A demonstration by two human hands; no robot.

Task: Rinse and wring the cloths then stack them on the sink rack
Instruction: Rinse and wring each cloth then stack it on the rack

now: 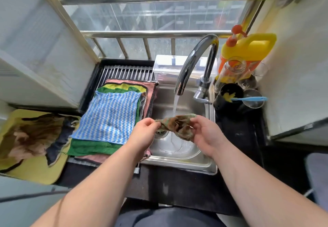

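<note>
A wide window (159, 17) with a metal railing fills the upper part of the frame. Below it a dark tabletop (177, 187) runs along the bottom centre, and a steel sink (179, 163) is set in it, at centre right. Left of the sink, the sink rack (127, 73) of metal bars carries a flat stack of cloths: a blue and white striped cloth (110, 116) lies on top, a green cloth (92, 147) and a yellow cloth (124, 86) show under it, and a pink cloth (150, 88) is the lowest one visible. At the left edge of the frame a yellow tray (35, 171) holds a crumpled brown cloth (32, 134) and a dark cloth (58, 143), touching each other. A curved chrome faucet (193, 61) stands behind the sink, and a stream of water (175, 104) runs from its mouth. In the upper right a yellow detergent jug (248, 47) stands near the wall, and a clear plastic box (165, 67) sits behind the faucet. Both hands are above the sink basin, at the centre of the frame. The left hand (143, 134) pinches the left end of a mottled green-brown cloth (179, 125) with curled fingers, and the right hand (205, 134) grips its right end. The cloth is bunched between them, just under the stream. A glass jar (230, 70) stands before the jug, and a black cup (230, 92) beside it holds a blue-handled tool (248, 99). The drain (161, 133) shows just beside the left hand.
</note>
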